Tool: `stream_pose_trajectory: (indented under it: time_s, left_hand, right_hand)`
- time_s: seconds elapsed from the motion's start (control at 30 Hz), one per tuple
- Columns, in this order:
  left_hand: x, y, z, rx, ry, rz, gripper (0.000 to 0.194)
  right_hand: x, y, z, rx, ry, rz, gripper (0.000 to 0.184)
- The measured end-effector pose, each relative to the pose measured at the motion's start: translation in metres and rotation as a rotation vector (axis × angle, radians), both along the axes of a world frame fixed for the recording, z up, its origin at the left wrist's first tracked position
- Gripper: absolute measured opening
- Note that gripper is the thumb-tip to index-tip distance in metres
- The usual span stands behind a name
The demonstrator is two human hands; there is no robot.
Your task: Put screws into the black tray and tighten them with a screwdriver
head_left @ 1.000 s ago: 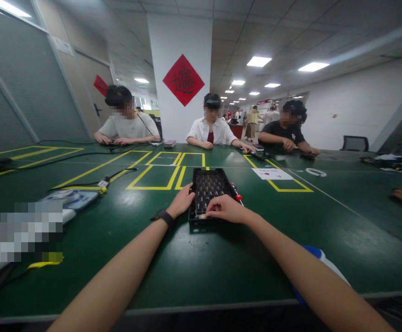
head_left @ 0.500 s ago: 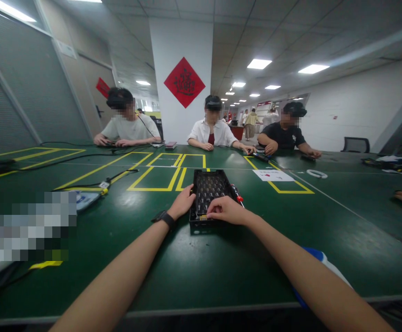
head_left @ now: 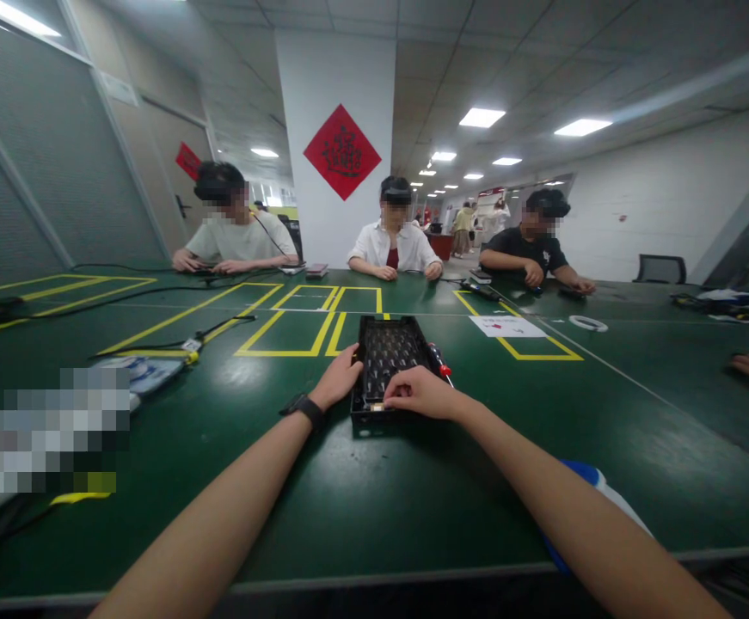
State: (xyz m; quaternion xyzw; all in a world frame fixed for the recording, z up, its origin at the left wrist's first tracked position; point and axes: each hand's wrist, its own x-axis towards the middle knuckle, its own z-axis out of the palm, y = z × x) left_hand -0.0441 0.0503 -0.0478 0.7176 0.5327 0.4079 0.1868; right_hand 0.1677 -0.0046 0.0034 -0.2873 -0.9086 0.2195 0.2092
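Observation:
In the head view a black rectangular plastic case [head_left: 383,419] lies on the green table, its inside full of rows of small shapes. My left hand [head_left: 339,378] is closed on the left wall of the case, thumb at the edge, and a dark band circles that wrist. Over the near end, my right hand [head_left: 424,393] makes a pinch beside a small pale yellowish piece [head_left: 376,407]. What sits between those fingertips is hidden. A red-and-black tool [head_left: 445,370], perhaps a screwdriver, rests along the right side of the case.
Yellow tape outlines [head_left: 277,353] mark the table [head_left: 322,524]. A white paper [head_left: 506,327] and a white ring [head_left: 588,323] lie to the right. Cables and a pouch-like item [head_left: 155,376] are at left. A blue-and-white object [head_left: 580,473] sits under my right forearm. Several people sit opposite.
My hands and the case stay almost in place. Across the table, the middle person's hand has drawn back from the dark items on the right.

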Motion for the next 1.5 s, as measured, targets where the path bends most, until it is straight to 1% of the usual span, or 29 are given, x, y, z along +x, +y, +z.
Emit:
stream_pose_trajectory:
  time_s: [0.17, 0.33, 0.47, 0.67, 0.93, 1.33, 1.5]
  left_hand:
    - [-0.0005, 0.0001, 0.0001, -0.003, 0.009, -0.015, 0.055]
    - [-0.0005, 0.0002, 0.0, -0.007, -0.003, 0.004, 0.056]
    - [-0.0009, 0.0015, -0.0014, -0.009, 0.009, 0.008, 0.057]
    - [-0.0013, 0.0014, -0.0016, 0.001, 0.008, 0.001, 0.056]
    - [-0.0007, 0.0005, -0.0004, -0.01, 0.037, -0.001, 0.058]
    - [-0.0018, -0.002, 0.0003, -0.028, 0.055, -0.004, 0.058]
    - [-0.0017, -0.0028, 0.0007, -0.017, 0.036, -0.004, 0.057]
  right_hand:
    - [0.0003, -0.0001, 0.0, 0.007, 0.013, -0.003, 0.027]
    - [0.0003, -0.0009, 0.0001, -0.044, -0.001, -0.013, 0.027]
    - [-0.0003, -0.0025, 0.0026, -0.003, 0.002, -0.02, 0.024]
    - [-0.0003, -0.0035, 0.005, 0.045, -0.052, -0.013, 0.022]
    - [-0.0001, -0.0008, 0.0003, 0.011, -0.011, 0.002, 0.023]
    - [0.0009, -0.0008, 0.0016, -0.015, -0.016, 0.007, 0.025]
    - [0.0, -0.0014, 0.0025, 0.026, 0.001, -0.006, 0.024]
